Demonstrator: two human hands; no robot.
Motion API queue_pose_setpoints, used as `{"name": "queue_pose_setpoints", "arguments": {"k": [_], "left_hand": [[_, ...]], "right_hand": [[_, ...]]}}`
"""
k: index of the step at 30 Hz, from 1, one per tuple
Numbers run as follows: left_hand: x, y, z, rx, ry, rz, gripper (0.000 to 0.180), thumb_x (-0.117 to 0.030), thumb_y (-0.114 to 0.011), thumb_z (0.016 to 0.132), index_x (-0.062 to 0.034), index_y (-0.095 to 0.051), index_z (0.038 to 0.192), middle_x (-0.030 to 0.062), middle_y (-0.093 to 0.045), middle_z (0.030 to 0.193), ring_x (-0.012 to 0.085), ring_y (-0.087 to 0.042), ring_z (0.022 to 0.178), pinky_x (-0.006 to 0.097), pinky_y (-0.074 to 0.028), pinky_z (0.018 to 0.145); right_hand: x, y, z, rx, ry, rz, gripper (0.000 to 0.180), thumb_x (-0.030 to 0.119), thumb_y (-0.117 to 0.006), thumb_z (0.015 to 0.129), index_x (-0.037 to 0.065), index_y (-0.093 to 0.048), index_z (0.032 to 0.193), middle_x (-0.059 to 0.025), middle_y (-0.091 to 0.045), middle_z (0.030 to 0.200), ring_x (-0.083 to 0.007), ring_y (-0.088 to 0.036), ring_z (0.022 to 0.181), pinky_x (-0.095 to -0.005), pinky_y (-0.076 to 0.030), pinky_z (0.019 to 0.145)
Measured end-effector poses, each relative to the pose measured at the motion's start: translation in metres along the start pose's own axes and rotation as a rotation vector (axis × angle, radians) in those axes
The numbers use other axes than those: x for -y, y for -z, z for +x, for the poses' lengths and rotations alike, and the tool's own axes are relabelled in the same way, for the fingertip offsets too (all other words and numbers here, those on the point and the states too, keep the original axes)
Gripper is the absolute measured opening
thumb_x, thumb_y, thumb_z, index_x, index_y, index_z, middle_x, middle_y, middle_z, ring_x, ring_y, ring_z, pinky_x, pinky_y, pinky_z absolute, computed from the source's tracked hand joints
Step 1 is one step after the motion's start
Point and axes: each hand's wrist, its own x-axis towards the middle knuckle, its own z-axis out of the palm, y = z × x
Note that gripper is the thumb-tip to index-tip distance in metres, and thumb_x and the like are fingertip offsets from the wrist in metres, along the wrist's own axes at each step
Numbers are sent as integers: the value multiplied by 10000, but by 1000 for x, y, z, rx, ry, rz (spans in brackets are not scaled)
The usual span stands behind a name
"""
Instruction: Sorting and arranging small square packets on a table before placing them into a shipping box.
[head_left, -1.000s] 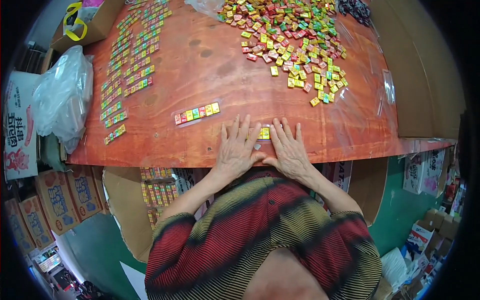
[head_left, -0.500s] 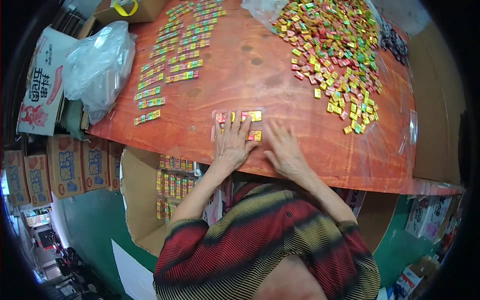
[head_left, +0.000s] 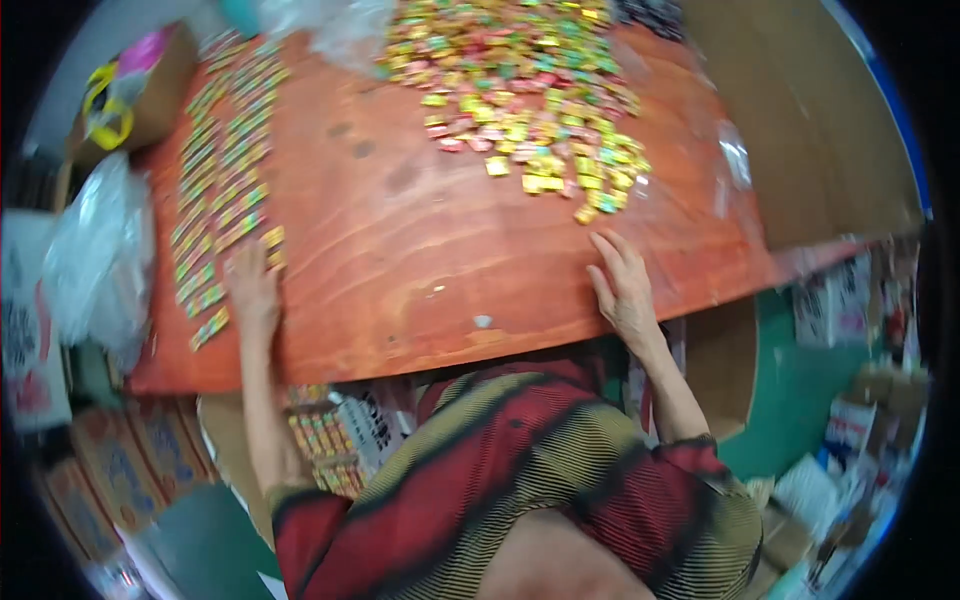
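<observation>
At the left of the red-brown table, my left hand (head_left: 252, 288) lies palm down, its fingers slightly blurred. It closes on a short row of small wrapped candies (head_left: 274, 248); the yellow ones show past its fingers, and the hand covers the rest. Long columns of candy rows (head_left: 240, 182) lie just beyond and beside this hand. My right hand (head_left: 626, 295) is over the table's right part, fingers apart and holding nothing. Its fingertips are just short of the near end of a big loose heap of candies (head_left: 520, 100), yellow, red and green.
A clear plastic bag (head_left: 103, 255) bulges at the table's left edge. An open carton (head_left: 105, 110) stands behind it. A tall cardboard sheet (head_left: 810, 120) walls the right side. Under the front edge, a box holds packed candy rows (head_left: 322, 434). Printed cartons (head_left: 115, 480) stand lower left.
My left hand has gone from the table's middle to the left, and the candy rows there are gone from that spot. My right hand has moved right, near the heap. The view has shifted.
</observation>
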Motion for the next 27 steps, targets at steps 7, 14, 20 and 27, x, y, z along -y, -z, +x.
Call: {"name": "queue_pose_setpoints", "arguments": {"k": [7, 14, 20, 27], "left_hand": [[-4, -24, -7, -347, 49, -84, 474, -207, -456, 872, -41, -370, 1308, 187, -364, 1340, 336, -296, 1263, 470, -160, 1055], [-156, 0, -11, -372, -276, -253, 358, -241, -521, 810, -29, -546, 1097, 186, -510, 1121, 374, -454, 1066, 484, -314, 940], [-270, 1, -3, -245, -407, -765, 503, -289, -570, 763, -43, -480, 1193, 192, -406, 1277, 367, -388, 1173, 507, -282, 976], [-302, -17, -10, -87, -583, -610, 568, -379, -591, 754, -58, -470, 1207, 179, -358, 1320, 366, -266, 1267, 552, -184, 1023]], "right_hand": [[-53, -3, -30, -124, -291, -544, 483, 231, -513, 848, 39, -381, 1272, -196, -341, 1322, -380, -292, 1237, -505, -230, 1007], [-1, -29, -20, 60, -145, -399, 493, 198, -528, 838, 63, -380, 1289, -187, -377, 1301, -364, -336, 1211, -490, -230, 1011], [6, -30, 14, 131, 171, -137, 375, 142, -544, 828, 81, -503, 1196, -145, -461, 1231, -340, -394, 1174, -481, -254, 1005], [-38, -42, 66, 30, 108, -403, 466, 105, -508, 842, 94, -402, 1295, -167, -362, 1339, -348, -291, 1263, -519, -192, 1027]]}}
